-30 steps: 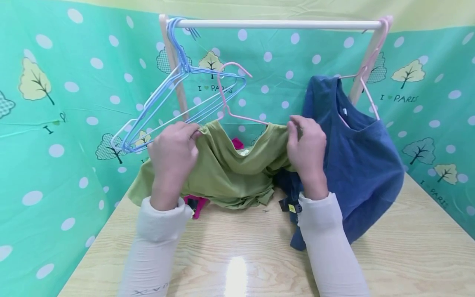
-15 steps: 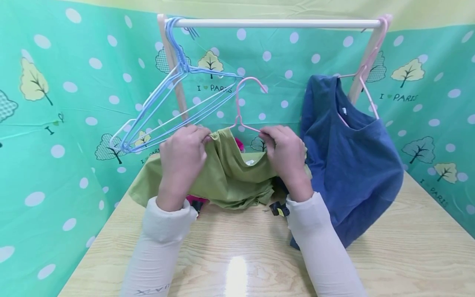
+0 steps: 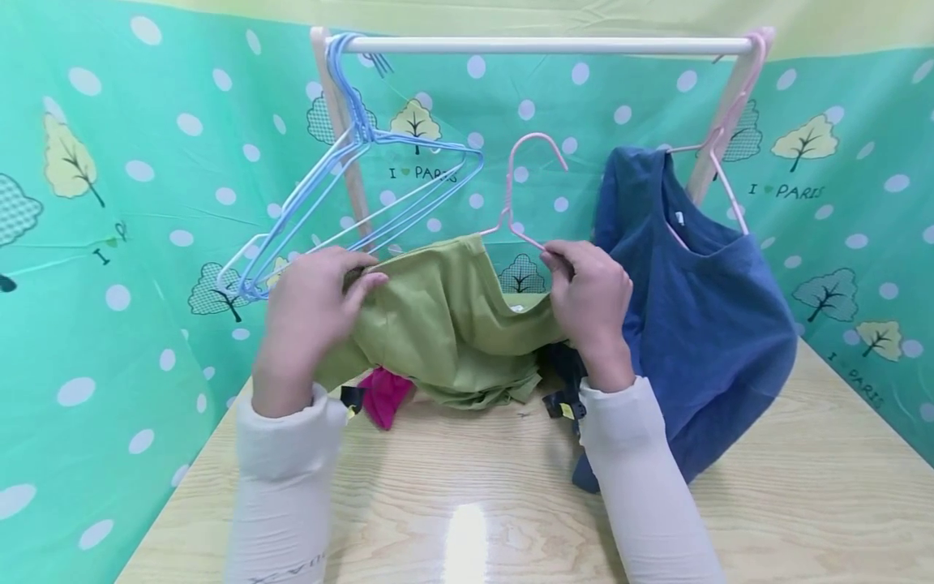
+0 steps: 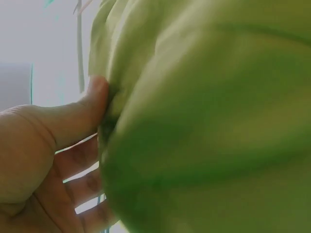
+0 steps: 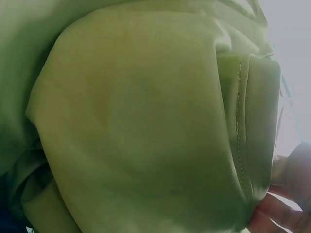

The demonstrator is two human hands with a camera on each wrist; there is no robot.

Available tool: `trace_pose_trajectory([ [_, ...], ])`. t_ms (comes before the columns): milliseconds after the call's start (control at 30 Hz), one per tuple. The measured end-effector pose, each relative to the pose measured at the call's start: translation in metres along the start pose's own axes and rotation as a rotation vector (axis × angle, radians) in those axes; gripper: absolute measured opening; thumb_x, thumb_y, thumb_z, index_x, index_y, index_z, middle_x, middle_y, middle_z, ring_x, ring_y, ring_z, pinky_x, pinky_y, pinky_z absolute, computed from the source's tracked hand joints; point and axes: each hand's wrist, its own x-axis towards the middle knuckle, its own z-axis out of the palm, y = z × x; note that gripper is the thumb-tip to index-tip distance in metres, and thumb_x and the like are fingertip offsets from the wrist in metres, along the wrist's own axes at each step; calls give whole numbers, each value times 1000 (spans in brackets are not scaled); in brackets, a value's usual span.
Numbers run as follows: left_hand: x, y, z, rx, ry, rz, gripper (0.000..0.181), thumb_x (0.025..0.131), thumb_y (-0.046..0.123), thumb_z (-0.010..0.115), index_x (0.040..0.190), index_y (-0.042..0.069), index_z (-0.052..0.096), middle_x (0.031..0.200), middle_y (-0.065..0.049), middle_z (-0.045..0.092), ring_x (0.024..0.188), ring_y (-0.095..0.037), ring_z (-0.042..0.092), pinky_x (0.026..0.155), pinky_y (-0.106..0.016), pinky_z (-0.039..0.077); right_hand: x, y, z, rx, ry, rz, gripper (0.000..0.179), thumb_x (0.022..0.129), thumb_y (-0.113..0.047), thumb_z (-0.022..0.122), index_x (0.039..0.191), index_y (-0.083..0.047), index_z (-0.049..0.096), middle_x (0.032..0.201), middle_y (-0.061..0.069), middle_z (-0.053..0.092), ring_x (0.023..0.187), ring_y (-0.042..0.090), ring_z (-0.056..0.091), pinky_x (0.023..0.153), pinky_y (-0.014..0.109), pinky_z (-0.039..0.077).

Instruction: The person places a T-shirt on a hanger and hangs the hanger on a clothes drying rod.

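Observation:
A green shirt (image 3: 438,308) hangs between the hands with a pink hanger (image 3: 509,195) in its neck; the hanger's hook stands above the cloth. At the shirt's left shoulder, my left hand (image 3: 310,316) pinches the fabric. The left wrist view has the thumb (image 4: 97,97) on the near side of the cloth and the other fingers behind it. My right hand (image 3: 594,300) grips the hanger's right arm together with the shirt by the neckline. Only a few of its fingers (image 5: 277,211) show beside the sleeve edge in the right wrist view. The hanger's ends are hidden.
A white rack bar (image 3: 547,46) spans the back. Several blue and white hangers (image 3: 365,138) hang at its left end. A blue garment (image 3: 700,316) hangs on a pink hanger at the right. Magenta cloth (image 3: 385,399) lies on the wooden table (image 3: 467,487).
The pink hanger has moved right across the shirt's neck. My right hand went left to the hanger's arm, then back right with it. My left hand has shifted left along the shoulder.

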Motion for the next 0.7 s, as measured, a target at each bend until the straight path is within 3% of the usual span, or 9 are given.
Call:
trace_pose_trajectory([
  [167, -3, -5, -7, -17, 61, 34, 14, 96, 13, 73, 102, 3, 79, 96, -16, 76, 83, -36, 71, 78, -50, 53, 0, 7, -1, 3, -18, 41, 10, 92, -16, 79, 98, -9, 81, 91, 9, 77, 75, 28, 71, 65, 52, 53],
  [433, -5, -14, -11, -66, 132, 60, 12, 96, 7, 71, 97, -2, 78, 89, -18, 75, 70, -31, 64, 69, -42, 48, 2, 13, -7, 35, -29, 42, 14, 92, -17, 78, 99, -4, 81, 86, 13, 76, 69, 28, 67, 64, 47, 51],
  [600, -8, -20, -15, -78, 125, 31, 11, 96, 6, 71, 98, -2, 79, 89, -17, 76, 65, -27, 57, 63, -31, 41, 4, 17, -8, 38, -31, 53, 16, 93, -18, 78, 97, -2, 81, 84, 14, 75, 67, 26, 66, 64, 42, 50],
  [700, -10, -23, -19, -70, 119, -26, 12, 97, 5, 69, 98, -3, 79, 87, -18, 75, 64, -28, 57, 63, -32, 42, 4, 19, -9, 35, -31, 76, 15, 93, -17, 77, 98, -2, 81, 84, 13, 75, 67, 26, 65, 64, 40, 48],
])
